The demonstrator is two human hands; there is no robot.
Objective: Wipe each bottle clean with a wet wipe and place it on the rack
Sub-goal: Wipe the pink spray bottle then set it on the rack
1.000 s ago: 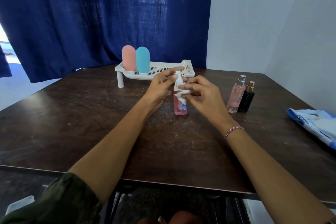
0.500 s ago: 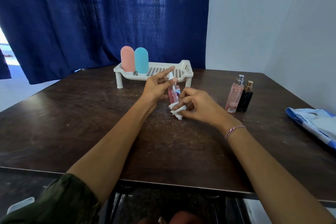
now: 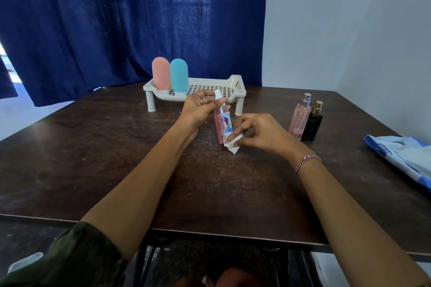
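My left hand [image 3: 200, 109] grips the white top of a small pink spray bottle [image 3: 222, 124], which is held upright just above the table. My right hand [image 3: 258, 131] pinches a crumpled white wet wipe [image 3: 232, 144] against the bottle's lower end. Behind them stands the white perforated rack [image 3: 233, 87], with a pink capsule bottle [image 3: 161, 75] and a teal capsule bottle [image 3: 179, 77] upright at its left end. A tall pink perfume bottle [image 3: 299, 119] and a black one with a gold cap [image 3: 312, 126] stand together on the table to the right.
The dark brown table [image 3: 93, 158] fills the view. A blue and white wet wipe pack [image 3: 401, 156] lies at its right edge. A dark blue curtain [image 3: 116, 18] hangs behind the rack, and a white wall is on the right.
The wipe went from the bottle's neck down to its base. The bottle was lifted off the table and tilted, and now hangs nearly upright in my left hand.
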